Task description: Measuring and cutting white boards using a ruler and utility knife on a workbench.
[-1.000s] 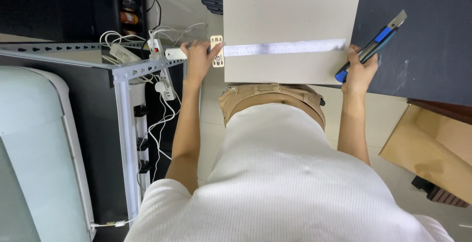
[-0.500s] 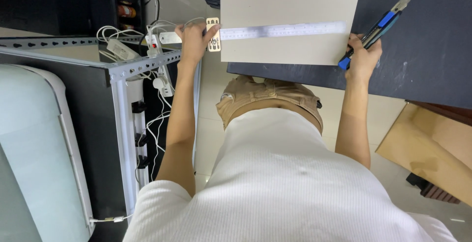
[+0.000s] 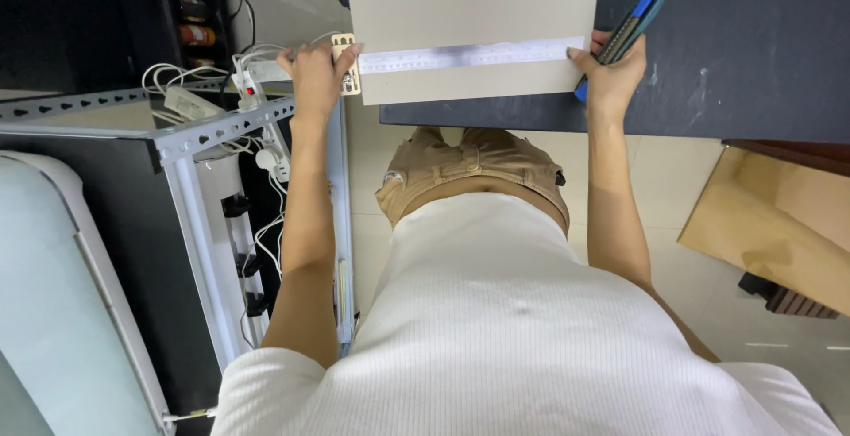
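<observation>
Across the dark tabletop (image 3: 726, 46) we have a large sheet of grey board (image 3: 469, 11) lying flat, its near edge overhanging the table edge toward our body. On that sheet, just above its near edge, lies the steel ruler (image 3: 469, 55), its long axis running left to right, with the perforated end poking past the left side of the board. Our left hand (image 3: 317, 69) presses down on that left end, fingers together and flat over it. Our right hand (image 3: 611, 69) sits at the ruler's right end, fingers closed around a blue utility knife (image 3: 633, 20) that points up and away to the right; we cannot quite tell whether the blade is out. With only the two ends pinned, the ruler could pivot or bow in the middle, and the overhanging board could tip or slide. To the left, white cables (image 3: 239, 73) crowd a metal rack (image 3: 204, 126).
</observation>
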